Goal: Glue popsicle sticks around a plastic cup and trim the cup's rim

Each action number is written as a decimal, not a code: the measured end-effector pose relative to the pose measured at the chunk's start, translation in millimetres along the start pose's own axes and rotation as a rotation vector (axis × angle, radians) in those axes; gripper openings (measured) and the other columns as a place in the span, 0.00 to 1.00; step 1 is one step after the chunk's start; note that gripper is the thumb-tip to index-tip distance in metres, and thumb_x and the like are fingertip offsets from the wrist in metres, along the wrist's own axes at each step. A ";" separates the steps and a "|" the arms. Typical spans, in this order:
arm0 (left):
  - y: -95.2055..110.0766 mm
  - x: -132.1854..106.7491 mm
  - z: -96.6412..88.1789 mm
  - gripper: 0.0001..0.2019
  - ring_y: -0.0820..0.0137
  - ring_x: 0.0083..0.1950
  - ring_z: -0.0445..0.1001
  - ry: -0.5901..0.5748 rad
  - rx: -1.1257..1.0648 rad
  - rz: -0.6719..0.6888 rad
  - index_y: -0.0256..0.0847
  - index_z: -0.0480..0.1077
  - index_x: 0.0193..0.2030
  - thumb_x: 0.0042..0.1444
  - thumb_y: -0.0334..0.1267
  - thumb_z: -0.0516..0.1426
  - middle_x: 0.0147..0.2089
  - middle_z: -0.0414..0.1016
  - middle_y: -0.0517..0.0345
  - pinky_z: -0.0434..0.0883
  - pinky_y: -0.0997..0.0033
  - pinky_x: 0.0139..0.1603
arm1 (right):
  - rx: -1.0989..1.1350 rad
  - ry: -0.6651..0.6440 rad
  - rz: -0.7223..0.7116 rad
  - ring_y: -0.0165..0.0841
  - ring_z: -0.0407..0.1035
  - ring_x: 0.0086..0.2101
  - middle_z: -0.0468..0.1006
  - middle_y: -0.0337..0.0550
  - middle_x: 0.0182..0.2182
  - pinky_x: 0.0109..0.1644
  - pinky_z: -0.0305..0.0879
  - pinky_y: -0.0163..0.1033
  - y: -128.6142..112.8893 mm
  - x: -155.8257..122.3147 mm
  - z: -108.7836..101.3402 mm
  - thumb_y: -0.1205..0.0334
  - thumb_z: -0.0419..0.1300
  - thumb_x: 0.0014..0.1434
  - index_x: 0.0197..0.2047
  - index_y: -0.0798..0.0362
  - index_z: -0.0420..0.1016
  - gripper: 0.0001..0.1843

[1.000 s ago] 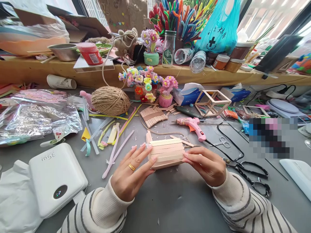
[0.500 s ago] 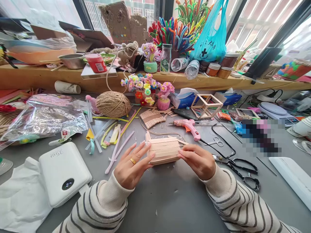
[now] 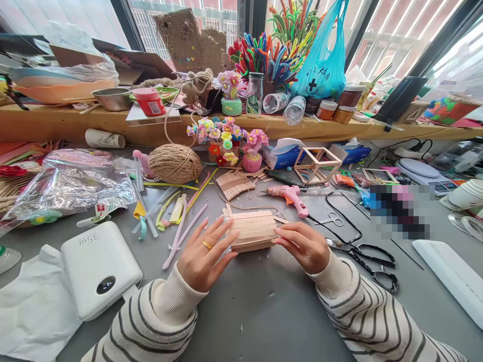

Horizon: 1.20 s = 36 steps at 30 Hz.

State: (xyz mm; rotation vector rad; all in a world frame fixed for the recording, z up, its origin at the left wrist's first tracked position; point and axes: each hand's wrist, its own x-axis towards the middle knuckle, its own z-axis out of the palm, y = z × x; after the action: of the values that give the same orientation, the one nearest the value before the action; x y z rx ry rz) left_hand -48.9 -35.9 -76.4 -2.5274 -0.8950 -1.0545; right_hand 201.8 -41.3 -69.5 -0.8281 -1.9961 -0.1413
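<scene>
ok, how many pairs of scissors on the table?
2. Small silver scissors lie beside the pink glue gun's black cord; large black-handled scissors lie just right of the right hand. Clutter may hide more.

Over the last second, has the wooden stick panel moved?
No. The wooden stick panel keeps its place beside the pink glue gun, between left hand and right hand.

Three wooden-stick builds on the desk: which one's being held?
Flat panel of pale wooden sticks, gripped between left hand and right hand; the fanned stick mat and open cube frame lie untouched behind.
</scene>
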 end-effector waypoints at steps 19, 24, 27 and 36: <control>1.4 0.8 0.5 0.18 0.57 0.57 0.65 0.006 0.034 0.021 0.39 0.66 0.50 0.51 0.30 0.57 0.51 0.71 0.41 0.65 0.51 0.54 | 0.160 0.004 0.249 0.33 0.70 0.37 0.75 0.48 0.37 0.34 0.74 0.37 4.7 4.4 6.9 0.64 0.61 0.51 0.44 0.52 0.72 0.15; 2.0 0.0 1.1 0.18 0.58 0.58 0.64 0.000 0.011 0.006 0.40 0.65 0.51 0.52 0.31 0.56 0.53 0.70 0.43 0.63 0.53 0.56 | 0.256 -0.060 0.323 0.34 0.69 0.43 0.75 0.48 0.44 0.38 0.75 0.38 10.5 1.7 10.9 0.62 0.59 0.53 0.49 0.50 0.70 0.19; 2.5 -0.3 1.9 0.19 0.57 0.58 0.64 0.001 -0.004 -0.001 0.39 0.65 0.51 0.51 0.30 0.56 0.53 0.69 0.42 0.62 0.52 0.56 | 0.256 -0.064 0.313 0.35 0.70 0.44 0.75 0.48 0.44 0.48 0.71 0.43 11.8 1.7 11.5 0.63 0.59 0.53 0.46 0.50 0.72 0.16; 6.1 -1.1 3.9 0.20 0.56 0.59 0.62 -0.015 -0.009 -0.036 0.40 0.63 0.53 0.52 0.32 0.55 0.54 0.68 0.43 0.61 0.50 0.57 | 0.585 -0.080 0.604 0.35 0.66 0.47 0.71 0.48 0.45 0.41 0.73 0.38 10.5 2.9 15.3 0.60 0.61 0.51 0.44 0.50 0.72 0.15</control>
State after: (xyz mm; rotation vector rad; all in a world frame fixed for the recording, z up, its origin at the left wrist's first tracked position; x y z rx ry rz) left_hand -43.4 -39.4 -80.0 -2.5382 -0.9453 -1.0543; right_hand 196.0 -25.6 -78.0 -1.0020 -1.6343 0.7925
